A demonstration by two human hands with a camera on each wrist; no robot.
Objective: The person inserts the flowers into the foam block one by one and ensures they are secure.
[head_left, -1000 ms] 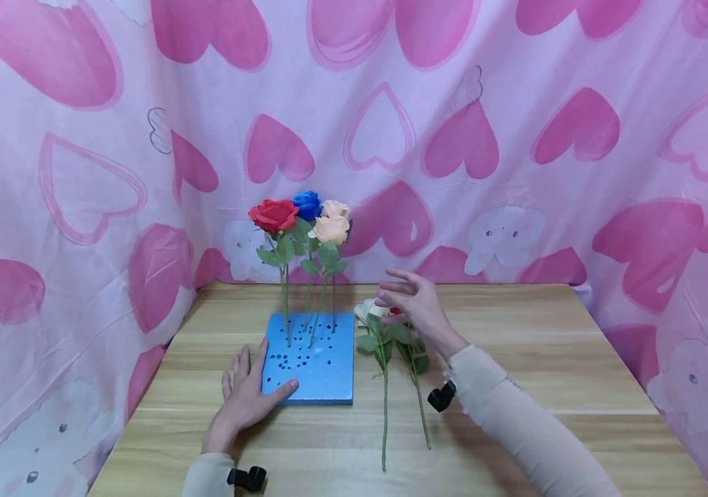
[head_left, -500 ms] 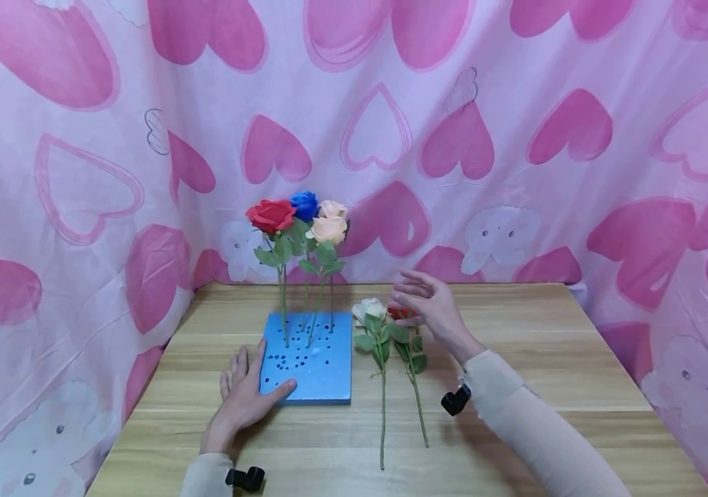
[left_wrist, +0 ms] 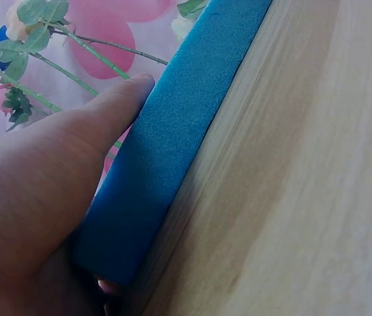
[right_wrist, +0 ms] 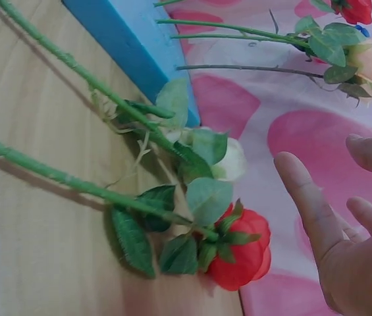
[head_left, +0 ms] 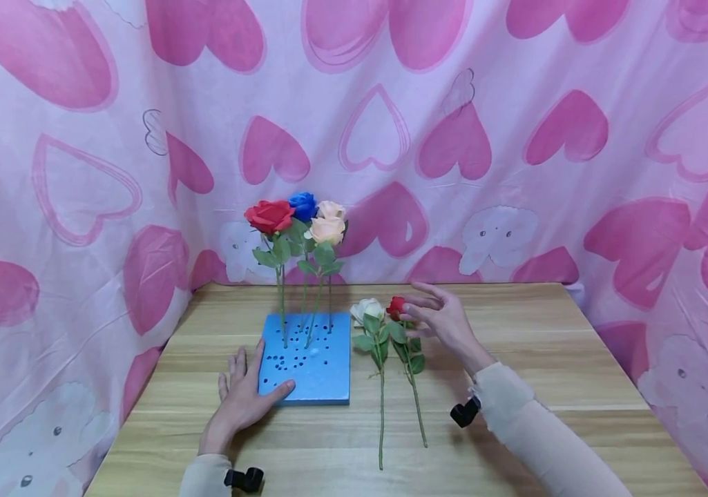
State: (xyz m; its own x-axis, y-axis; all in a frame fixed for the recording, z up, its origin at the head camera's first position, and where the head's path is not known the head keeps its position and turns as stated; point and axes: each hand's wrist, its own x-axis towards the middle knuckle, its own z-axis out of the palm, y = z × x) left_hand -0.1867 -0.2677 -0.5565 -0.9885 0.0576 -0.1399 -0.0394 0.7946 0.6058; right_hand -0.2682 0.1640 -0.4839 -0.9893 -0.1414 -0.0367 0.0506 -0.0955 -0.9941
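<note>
My left hand (head_left: 243, 397) rests against the left side of a blue foam block (head_left: 325, 381) pierced with many holes, its thumb lying over the near part of the top and the other fingers spread along the edge. Standing in the block are a red rose (head_left: 269, 217), a blue rose (head_left: 302, 206) and peach roses (head_left: 327, 231). To the block's right, a white rose (head_left: 367, 310) and another red rose (right_wrist: 241, 253) lie on the table. Beside that red bloom hovers my right hand (head_left: 450, 323), fingers loosely bent and holding nothing.
The wooden table (head_left: 515, 428) extends past the roses on the right. A pink curtain with hearts (head_left: 459, 141) hangs behind and on both sides. The lying stems point toward the table's near side.
My right hand has moved right and slightly down, from over the lying blooms to beside the red one, uncovering both. The left hand stays on the block.
</note>
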